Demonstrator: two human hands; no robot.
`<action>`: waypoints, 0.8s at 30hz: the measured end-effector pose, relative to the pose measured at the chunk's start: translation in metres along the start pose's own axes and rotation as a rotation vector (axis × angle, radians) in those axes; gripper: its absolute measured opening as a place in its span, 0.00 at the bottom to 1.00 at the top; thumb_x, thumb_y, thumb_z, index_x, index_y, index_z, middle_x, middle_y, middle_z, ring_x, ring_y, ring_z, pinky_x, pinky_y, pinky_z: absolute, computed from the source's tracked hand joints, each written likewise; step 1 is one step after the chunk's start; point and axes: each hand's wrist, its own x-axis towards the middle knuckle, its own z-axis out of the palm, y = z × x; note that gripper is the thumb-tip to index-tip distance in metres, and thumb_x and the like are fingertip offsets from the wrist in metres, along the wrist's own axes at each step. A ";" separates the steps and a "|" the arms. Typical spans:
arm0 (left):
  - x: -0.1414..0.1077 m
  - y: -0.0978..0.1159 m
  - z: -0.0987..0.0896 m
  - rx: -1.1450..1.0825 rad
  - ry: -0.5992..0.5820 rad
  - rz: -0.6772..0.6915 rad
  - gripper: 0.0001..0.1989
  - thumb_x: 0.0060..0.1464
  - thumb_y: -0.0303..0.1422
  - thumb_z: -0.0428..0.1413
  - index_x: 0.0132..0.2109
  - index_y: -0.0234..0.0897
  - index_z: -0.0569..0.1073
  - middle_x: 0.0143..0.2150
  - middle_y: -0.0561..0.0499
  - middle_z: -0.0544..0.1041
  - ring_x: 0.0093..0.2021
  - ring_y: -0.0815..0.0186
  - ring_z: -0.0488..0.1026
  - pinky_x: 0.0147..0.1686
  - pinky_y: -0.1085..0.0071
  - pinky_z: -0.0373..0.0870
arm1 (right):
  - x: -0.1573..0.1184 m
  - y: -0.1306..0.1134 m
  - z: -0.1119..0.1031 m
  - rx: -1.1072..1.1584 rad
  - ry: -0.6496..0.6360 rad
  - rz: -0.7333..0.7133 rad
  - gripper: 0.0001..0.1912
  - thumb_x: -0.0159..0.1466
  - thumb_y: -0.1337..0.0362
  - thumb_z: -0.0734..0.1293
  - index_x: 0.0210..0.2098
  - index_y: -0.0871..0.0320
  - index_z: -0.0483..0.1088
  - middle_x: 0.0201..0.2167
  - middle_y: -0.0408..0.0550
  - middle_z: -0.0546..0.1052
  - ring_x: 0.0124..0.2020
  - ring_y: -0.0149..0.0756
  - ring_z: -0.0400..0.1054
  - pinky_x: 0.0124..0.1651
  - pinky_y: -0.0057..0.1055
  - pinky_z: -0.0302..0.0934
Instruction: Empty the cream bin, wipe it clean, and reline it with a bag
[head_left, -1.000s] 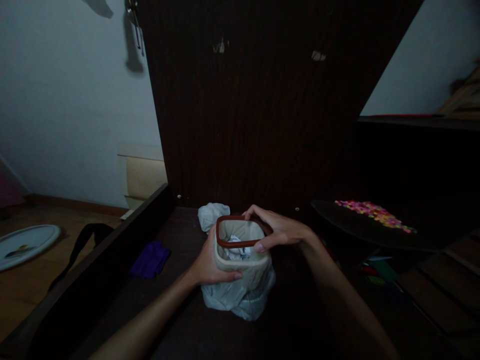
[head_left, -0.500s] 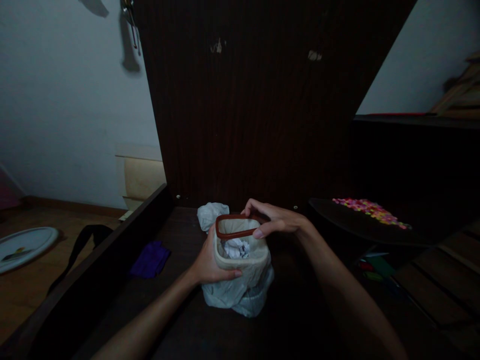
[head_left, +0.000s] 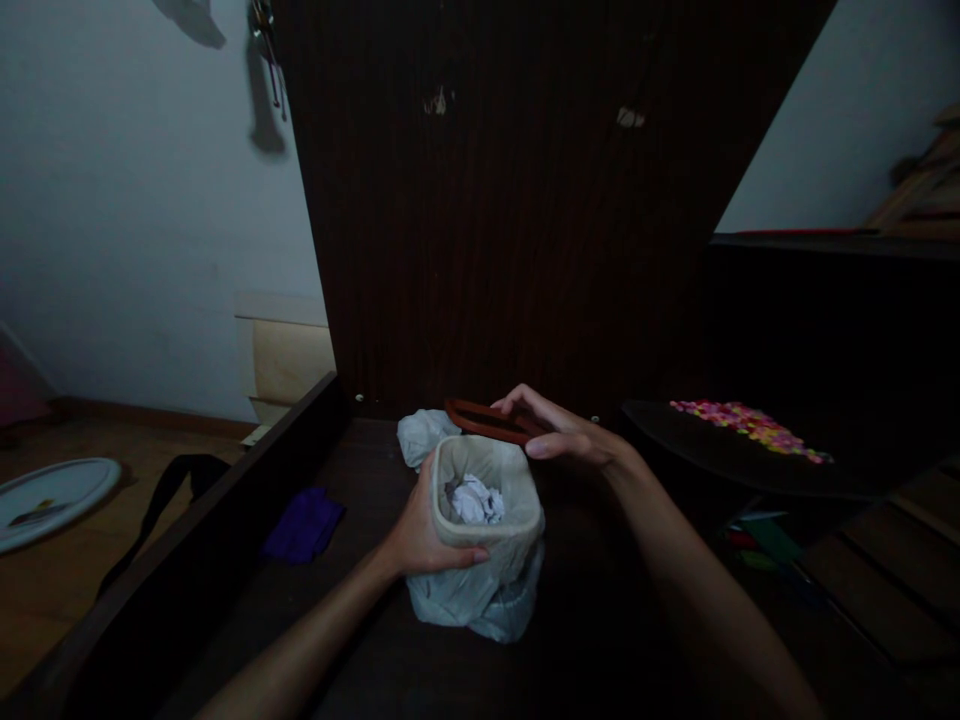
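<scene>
A small square bin (head_left: 487, 535) lined with a pale plastic bag stands on the dark surface, the bag bunched around its lower part. Crumpled white paper (head_left: 474, 500) lies inside it. My left hand (head_left: 424, 530) grips the bin's left side, thumb across the front below the rim. Between the thumb and fingers of my right hand (head_left: 559, 430) is a reddish-brown rectangular frame (head_left: 491, 422), tilted just above and behind the bin's far rim. Behind the bin at the left sits a bundled white bag (head_left: 426, 436).
A purple cloth (head_left: 304, 524) lies left of the bin, beside a raised wooden edge (head_left: 225, 500). A tall dark panel (head_left: 487, 220) rises behind. To the right, a dark shelf (head_left: 652, 430) bears small pink and yellow pieces (head_left: 750, 428).
My right hand has lifted the brown frame off the bin's opening and moved it back and slightly right, tilting it. The bin's rim and the paper now show more fully.
</scene>
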 end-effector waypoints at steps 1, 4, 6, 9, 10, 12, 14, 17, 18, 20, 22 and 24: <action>0.000 0.000 0.000 0.008 0.004 -0.001 0.64 0.34 0.44 0.74 0.71 0.38 0.47 0.69 0.33 0.59 0.68 0.39 0.61 0.69 0.39 0.54 | -0.003 0.001 -0.003 -0.017 0.033 -0.011 0.31 0.54 0.46 0.73 0.50 0.53 0.61 0.55 0.50 0.67 0.55 0.50 0.63 0.57 0.47 0.57; 0.001 0.002 0.000 0.027 0.009 -0.006 0.64 0.33 0.44 0.75 0.71 0.37 0.47 0.68 0.33 0.60 0.68 0.39 0.61 0.69 0.39 0.53 | -0.018 0.009 -0.011 -0.146 0.164 0.010 0.33 0.55 0.45 0.72 0.53 0.53 0.61 0.56 0.51 0.67 0.58 0.53 0.61 0.61 0.50 0.54; 0.002 0.004 0.000 0.025 0.014 -0.005 0.64 0.33 0.45 0.75 0.71 0.38 0.48 0.69 0.33 0.60 0.68 0.39 0.61 0.69 0.39 0.53 | -0.030 0.018 -0.018 -0.252 0.256 0.095 0.34 0.54 0.44 0.73 0.53 0.53 0.61 0.55 0.52 0.68 0.58 0.54 0.61 0.61 0.51 0.54; 0.003 0.008 0.000 0.011 0.001 -0.004 0.64 0.34 0.44 0.74 0.71 0.38 0.47 0.68 0.33 0.61 0.68 0.39 0.60 0.69 0.40 0.53 | -0.051 0.042 -0.027 -0.325 0.332 0.272 0.36 0.54 0.43 0.72 0.54 0.53 0.59 0.54 0.53 0.68 0.56 0.55 0.64 0.61 0.52 0.55; 0.003 0.009 0.000 0.006 -0.003 -0.006 0.63 0.34 0.43 0.74 0.71 0.38 0.47 0.68 0.33 0.61 0.68 0.39 0.61 0.69 0.40 0.53 | -0.058 0.053 -0.029 -0.328 0.353 0.317 0.36 0.54 0.43 0.72 0.54 0.53 0.59 0.54 0.53 0.68 0.55 0.54 0.65 0.60 0.52 0.56; 0.003 0.009 0.001 -0.001 -0.003 -0.012 0.63 0.34 0.43 0.74 0.71 0.38 0.47 0.67 0.32 0.62 0.67 0.39 0.62 0.69 0.41 0.54 | -0.072 0.077 -0.033 -0.341 0.404 0.392 0.37 0.53 0.42 0.72 0.54 0.54 0.59 0.55 0.55 0.68 0.56 0.54 0.65 0.60 0.51 0.58; 0.002 0.007 0.000 0.001 0.007 -0.016 0.64 0.33 0.43 0.75 0.70 0.38 0.47 0.67 0.32 0.62 0.67 0.38 0.62 0.69 0.40 0.54 | -0.083 0.102 -0.033 -0.381 0.467 0.482 0.39 0.51 0.42 0.72 0.55 0.54 0.61 0.58 0.57 0.67 0.58 0.56 0.64 0.61 0.51 0.57; 0.000 0.003 -0.001 0.016 0.008 -0.020 0.64 0.33 0.43 0.75 0.71 0.37 0.47 0.67 0.32 0.61 0.68 0.38 0.61 0.69 0.39 0.53 | -0.097 0.133 -0.029 -0.450 0.511 0.526 0.40 0.50 0.43 0.73 0.57 0.54 0.63 0.60 0.59 0.67 0.61 0.57 0.63 0.62 0.53 0.56; 0.000 0.002 -0.001 0.015 0.008 -0.017 0.65 0.33 0.43 0.75 0.71 0.37 0.46 0.67 0.31 0.61 0.68 0.38 0.60 0.69 0.39 0.53 | -0.101 0.140 -0.027 -0.478 0.515 0.537 0.41 0.49 0.43 0.74 0.58 0.54 0.63 0.60 0.59 0.67 0.62 0.59 0.62 0.63 0.54 0.56; -0.001 0.000 -0.002 0.008 0.002 -0.013 0.65 0.33 0.43 0.75 0.71 0.36 0.46 0.67 0.31 0.61 0.68 0.38 0.60 0.69 0.39 0.53 | -0.107 0.152 -0.023 -0.511 0.507 0.558 0.43 0.48 0.44 0.74 0.59 0.54 0.64 0.61 0.60 0.67 0.64 0.60 0.60 0.64 0.55 0.54; -0.001 0.001 -0.002 0.003 -0.008 -0.018 0.65 0.33 0.43 0.75 0.71 0.37 0.46 0.67 0.32 0.61 0.67 0.38 0.61 0.69 0.39 0.54 | -0.111 0.159 -0.020 -0.528 0.475 0.583 0.46 0.47 0.44 0.75 0.60 0.54 0.64 0.61 0.61 0.67 0.64 0.60 0.60 0.65 0.54 0.54; -0.001 0.002 -0.002 0.007 -0.013 -0.031 0.64 0.34 0.42 0.75 0.71 0.38 0.46 0.67 0.33 0.61 0.67 0.40 0.61 0.69 0.41 0.55 | -0.115 0.165 -0.019 -0.544 0.427 0.593 0.49 0.45 0.43 0.76 0.62 0.55 0.64 0.63 0.62 0.66 0.66 0.60 0.58 0.66 0.54 0.53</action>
